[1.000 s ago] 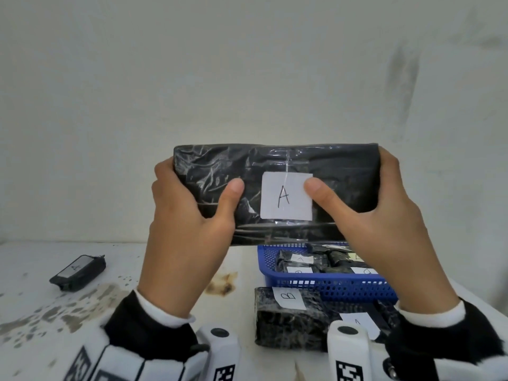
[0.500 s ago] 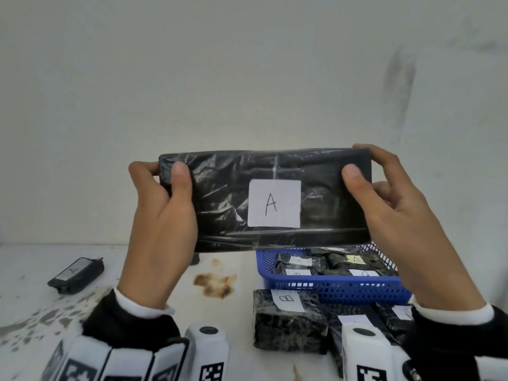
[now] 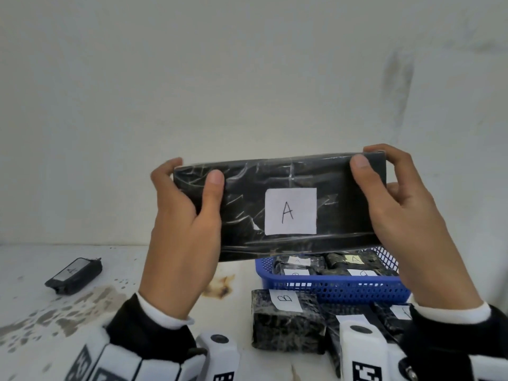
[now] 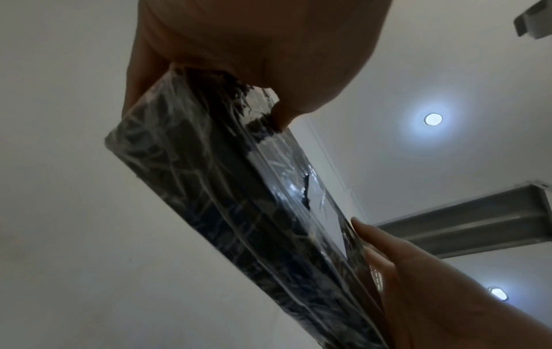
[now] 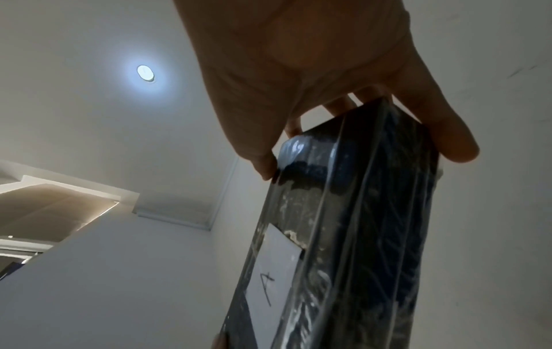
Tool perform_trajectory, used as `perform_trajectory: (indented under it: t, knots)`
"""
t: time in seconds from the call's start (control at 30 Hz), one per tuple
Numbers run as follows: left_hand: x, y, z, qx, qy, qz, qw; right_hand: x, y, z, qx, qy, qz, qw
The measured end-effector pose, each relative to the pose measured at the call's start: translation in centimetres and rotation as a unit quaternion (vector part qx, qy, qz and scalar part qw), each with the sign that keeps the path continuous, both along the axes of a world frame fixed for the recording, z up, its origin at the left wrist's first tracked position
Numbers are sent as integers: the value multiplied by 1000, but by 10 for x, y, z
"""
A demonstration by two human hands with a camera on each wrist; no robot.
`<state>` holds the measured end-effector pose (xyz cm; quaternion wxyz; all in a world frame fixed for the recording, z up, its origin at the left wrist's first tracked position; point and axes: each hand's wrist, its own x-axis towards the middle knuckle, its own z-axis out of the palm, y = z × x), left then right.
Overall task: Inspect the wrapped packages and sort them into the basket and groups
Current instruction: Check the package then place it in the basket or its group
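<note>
A long flat black package (image 3: 280, 204) wrapped in clear film is held up in front of the wall, its white label marked A facing me. My left hand (image 3: 187, 215) grips its left end, thumb on the front, fingers behind. My right hand (image 3: 390, 204) grips the right end the same way. The left wrist view shows the package (image 4: 239, 200) edge-on below the left hand (image 4: 256, 47); the right wrist view shows the package (image 5: 343, 236) with its A label. Below stands a blue basket (image 3: 341, 291) holding several labelled black packages.
In front of the basket on the stained white table (image 3: 68, 312) lie a black package labelled B (image 3: 286, 320) and more wrapped packages (image 3: 384, 320). A small black package labelled A (image 3: 73, 275) lies alone at the left. A white wall stands close behind the table.
Both hands slid outward from near the label to the package's ends, thumbs now near the top corners. The package stayed raised, its label facing me.
</note>
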<state>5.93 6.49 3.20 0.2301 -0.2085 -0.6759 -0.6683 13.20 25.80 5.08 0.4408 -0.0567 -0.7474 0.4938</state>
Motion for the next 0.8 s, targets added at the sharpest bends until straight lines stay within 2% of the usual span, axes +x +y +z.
perform_trajectory:
  t: [0.27, 0.47, 0.63, 0.8]
  knots:
    - [-1, 9, -9, -35, 12, 18, 999, 2, -3, -2, 45, -24, -47, 998]
    - [0, 13, -12, -62, 44, 78, 994, 0, -15, -7, 70, -38, -34, 996]
    - [-5, 4, -8, -80, 35, 127, 988, -6, -28, -15, 95, -49, -37, 994]
    - [-7, 4, -7, -49, 29, 125, 991, -8, -36, -17, 93, -46, -49, 993]
